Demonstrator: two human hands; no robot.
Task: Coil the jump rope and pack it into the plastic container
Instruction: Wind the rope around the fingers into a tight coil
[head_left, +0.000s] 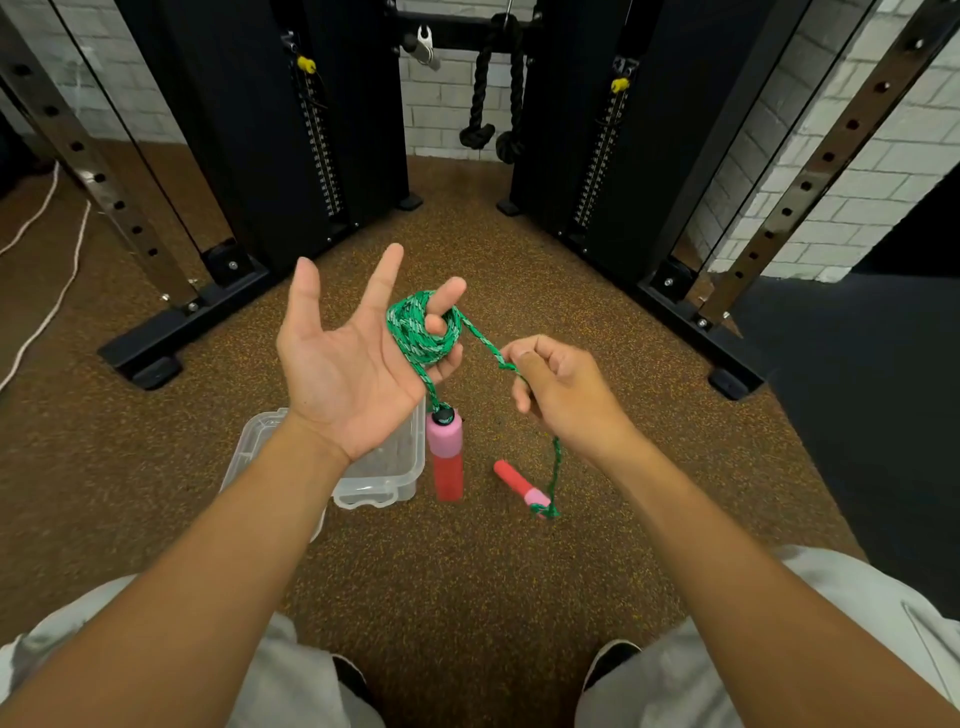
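Note:
A green braided jump rope (423, 327) is wound in several loops around two fingers of my left hand (353, 364), which is palm up with thumb and forefinger spread. One red and pink handle (445, 457) hangs from that coil. My right hand (561, 389) pinches the free strand just right of the coil. The strand drops behind that hand to the second handle (522, 488), lying on the floor. A clear plastic container (379, 467) sits open on the floor, partly hidden under my left wrist.
Brown speckled rubber floor (467, 571) all around. Black gym machine columns (270, 130) and base feet (727, 384) flank both sides. A black rope attachment (493, 93) hangs at the back. White cord (57, 291) lies far left. My knees and shoes fill the bottom edge.

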